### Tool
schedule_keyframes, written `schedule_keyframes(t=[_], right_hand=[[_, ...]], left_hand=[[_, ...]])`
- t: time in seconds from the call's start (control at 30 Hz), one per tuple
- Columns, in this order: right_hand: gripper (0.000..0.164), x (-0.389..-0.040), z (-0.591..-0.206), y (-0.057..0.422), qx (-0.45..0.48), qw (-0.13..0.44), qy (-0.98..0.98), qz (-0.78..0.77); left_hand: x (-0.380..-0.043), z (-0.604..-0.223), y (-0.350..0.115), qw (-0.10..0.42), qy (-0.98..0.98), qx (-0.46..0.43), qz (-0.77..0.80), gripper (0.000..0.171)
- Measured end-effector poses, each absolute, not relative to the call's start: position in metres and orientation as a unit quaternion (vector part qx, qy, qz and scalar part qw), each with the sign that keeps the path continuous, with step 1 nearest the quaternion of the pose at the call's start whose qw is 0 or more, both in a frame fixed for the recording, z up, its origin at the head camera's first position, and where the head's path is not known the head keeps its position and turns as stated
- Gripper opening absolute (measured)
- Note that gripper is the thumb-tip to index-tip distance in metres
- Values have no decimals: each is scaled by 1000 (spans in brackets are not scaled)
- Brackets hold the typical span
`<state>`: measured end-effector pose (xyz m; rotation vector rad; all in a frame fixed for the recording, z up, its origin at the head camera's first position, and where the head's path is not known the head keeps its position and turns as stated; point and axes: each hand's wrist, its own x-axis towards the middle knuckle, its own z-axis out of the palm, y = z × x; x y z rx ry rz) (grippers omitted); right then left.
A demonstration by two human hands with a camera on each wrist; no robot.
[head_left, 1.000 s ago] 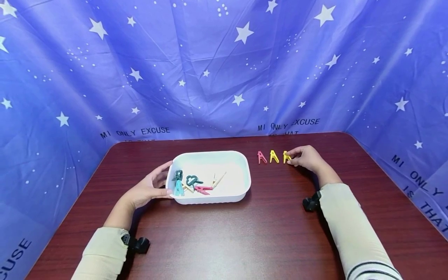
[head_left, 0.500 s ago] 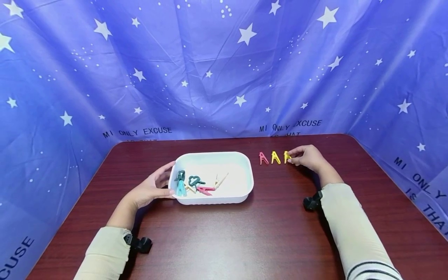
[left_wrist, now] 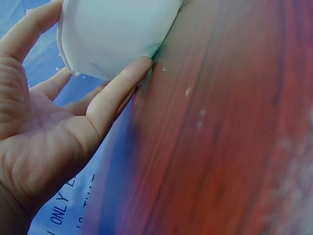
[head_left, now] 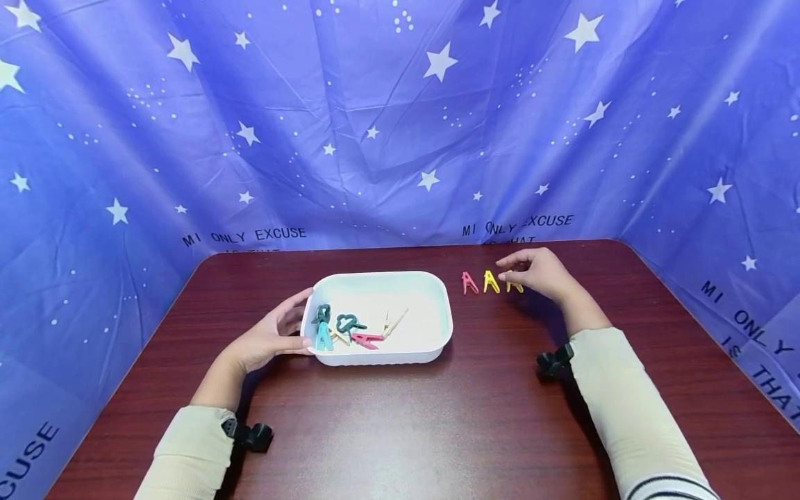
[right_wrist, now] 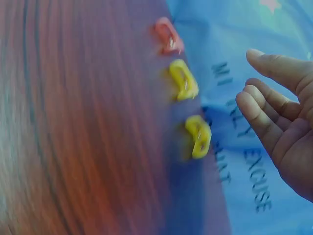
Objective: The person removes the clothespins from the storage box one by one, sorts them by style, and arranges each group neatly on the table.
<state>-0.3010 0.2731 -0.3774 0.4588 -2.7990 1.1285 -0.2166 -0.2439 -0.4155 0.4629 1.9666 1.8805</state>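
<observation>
My left hand [head_left: 269, 339] grips the left end of a white plastic tray [head_left: 400, 355], thumb at the near corner and fingers at the far side. In the left wrist view the thumb [left_wrist: 122, 85] lies along the tray's wall [left_wrist: 112, 39]. Inside the tray are dark green clips [head_left: 347, 323], a teal clip [head_left: 323, 338], a pink clip [head_left: 367, 340] and pale clothespins [head_left: 395, 323]. My right hand [head_left: 542, 275] hovers over the right-hand yellow clothespin [head_left: 515, 286], holding nothing; in the right wrist view its fingers are apart from that clothespin [right_wrist: 199, 137].
Left of that clothespin stand another yellow clothespin [head_left: 491, 282] and a pink clothespin [head_left: 470, 282], all in a row near the far edge of the reddish-brown table [head_left: 387, 430]. A blue star-patterned curtain [head_left: 375, 173] hangs behind the table and along both sides.
My right hand has let go of the right-hand yellow clothespin and risen slightly up and to the left. The left hand keeps its grip on the tray.
</observation>
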Motion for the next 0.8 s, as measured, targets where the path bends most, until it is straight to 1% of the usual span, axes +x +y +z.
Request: schedule_keyframes(t=[0.3, 0.6, 0.8], right_hand=[[25, -291, -351, 234, 214, 27, -897, 386], [26, -289, -329, 198, 300, -25, -867, 397], [26, -288, -316, 174, 338, -63, -856, 387]], left_hand=[[-218, -415, -242, 171, 728, 185, 638, 102], [-218, -411, -241, 164, 744, 199, 617, 102], [-219, -412, -241, 164, 747, 198, 613, 102]])
